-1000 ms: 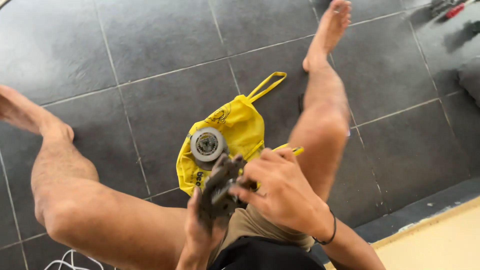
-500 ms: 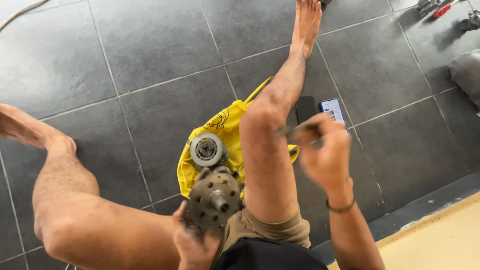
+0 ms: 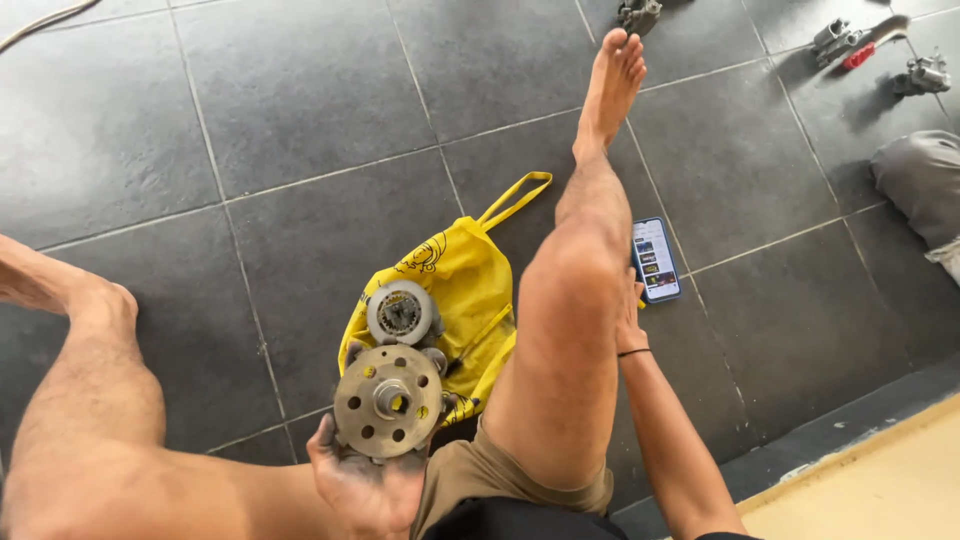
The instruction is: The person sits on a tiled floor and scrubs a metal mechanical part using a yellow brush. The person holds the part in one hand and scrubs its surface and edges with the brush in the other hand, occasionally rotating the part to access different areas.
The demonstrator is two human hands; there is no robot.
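Rusty-grey metal, a round drilled hub disc rests in the cupped left hand, fingers spread beneath it, just above a yellow cloth bag carrying a second round metal part; the right hand reaches beside a lit smartphone on the dark tiled floor, mostly hidden behind the leg, its grip impossible to tell.

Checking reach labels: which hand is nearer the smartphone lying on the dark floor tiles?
Right. The right hand rests beside the smartphone, mostly hidden behind the knee; the left hand holds a round metal hub well away.
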